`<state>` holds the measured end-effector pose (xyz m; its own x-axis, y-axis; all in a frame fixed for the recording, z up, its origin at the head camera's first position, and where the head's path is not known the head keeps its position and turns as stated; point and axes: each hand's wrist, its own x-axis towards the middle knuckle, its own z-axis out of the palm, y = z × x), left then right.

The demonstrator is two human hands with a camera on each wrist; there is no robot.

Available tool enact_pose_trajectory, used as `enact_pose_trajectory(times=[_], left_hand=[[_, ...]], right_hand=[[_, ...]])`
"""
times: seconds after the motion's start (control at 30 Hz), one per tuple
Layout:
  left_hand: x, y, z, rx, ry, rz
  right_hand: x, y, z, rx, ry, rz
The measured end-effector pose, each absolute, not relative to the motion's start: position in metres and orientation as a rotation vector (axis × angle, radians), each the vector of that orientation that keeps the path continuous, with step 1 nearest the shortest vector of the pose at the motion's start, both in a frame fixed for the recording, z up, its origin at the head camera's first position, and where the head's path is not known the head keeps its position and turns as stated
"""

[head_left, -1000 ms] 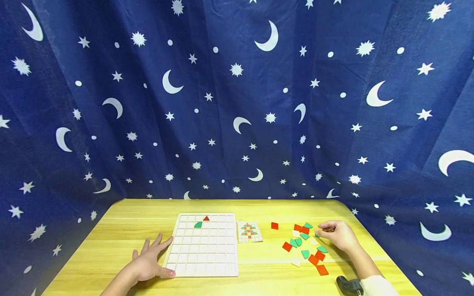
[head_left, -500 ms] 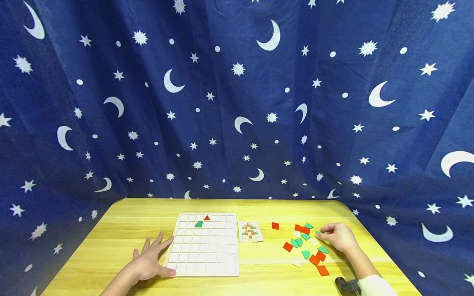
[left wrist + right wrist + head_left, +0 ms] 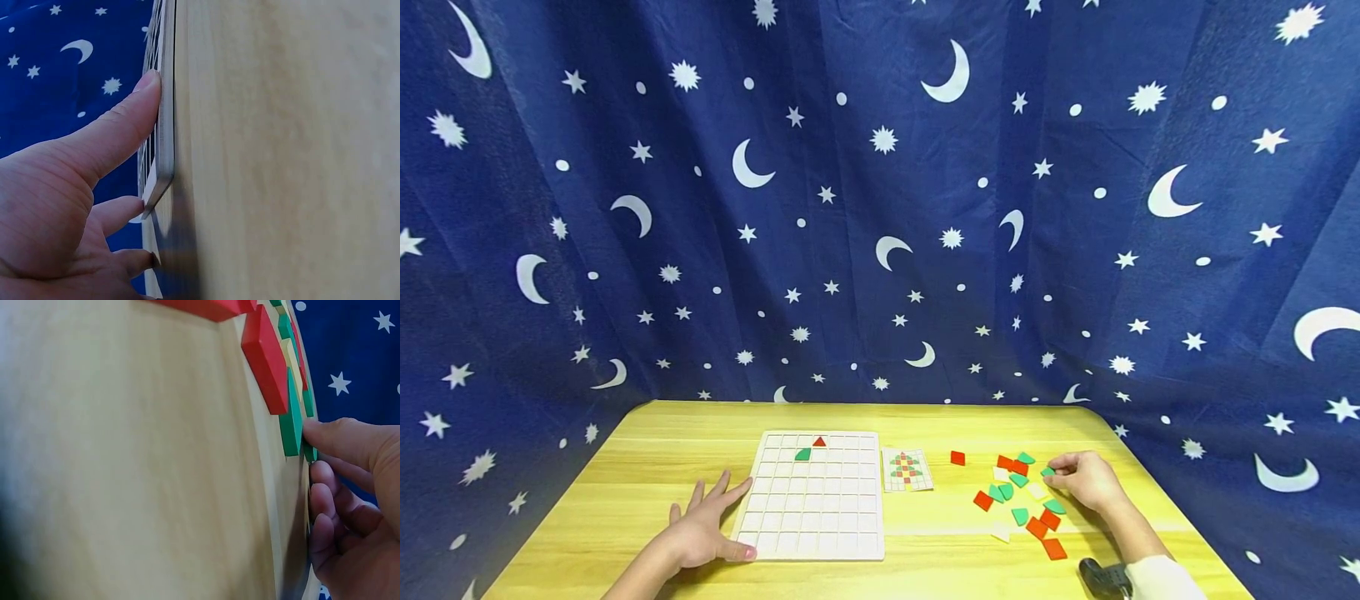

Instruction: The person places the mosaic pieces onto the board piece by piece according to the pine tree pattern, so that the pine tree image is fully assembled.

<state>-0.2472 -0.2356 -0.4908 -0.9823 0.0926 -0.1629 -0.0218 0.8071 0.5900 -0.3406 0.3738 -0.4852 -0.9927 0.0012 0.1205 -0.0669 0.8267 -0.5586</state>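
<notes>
In the head view, a white grid board (image 3: 817, 522) lies left of the middle of the table. A red triangle (image 3: 820, 442) and a green quarter-round tile (image 3: 802, 455) sit in its upper cells. My left hand (image 3: 698, 533) spreads its fingers along the board's left side, its thumb touching the near corner; the left wrist view shows that thumb against the board edge (image 3: 166, 125). At the right of the table my right hand (image 3: 1088, 481) pinches a small green tile (image 3: 1047, 472) with thumb and fingers, low over the tabletop. Its exact outline is partly hidden by the fingers.
Loose red squares (image 3: 1054, 548), green rounded tiles (image 3: 1019, 517) and pale pieces (image 3: 1001, 532) lie scattered left of the right hand. Beside the board rests a pattern card (image 3: 907, 470) with a red and green tree shape. A black device (image 3: 1103, 577) sits by the right sleeve.
The right hand has shifted slightly toward the near side, and the green tile at its fingertips shows more clearly. The left hand and board have stayed put.
</notes>
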Motion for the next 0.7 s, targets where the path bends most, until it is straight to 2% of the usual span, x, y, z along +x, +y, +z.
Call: enact_pose_trajectory(times=[0.33, 0.7], left_hand=[[-0.261, -0.251, -0.52, 0.054, 2.785, 1.031], [-0.246, -0.237, -0.49, 0.066, 2.788, 0.971]], right_hand=[[-0.345, 0.374, -0.484, 0.048, -2.911, 0.834], [-0.345, 0.371, -0.483, 0.08, -2.925, 0.771]])
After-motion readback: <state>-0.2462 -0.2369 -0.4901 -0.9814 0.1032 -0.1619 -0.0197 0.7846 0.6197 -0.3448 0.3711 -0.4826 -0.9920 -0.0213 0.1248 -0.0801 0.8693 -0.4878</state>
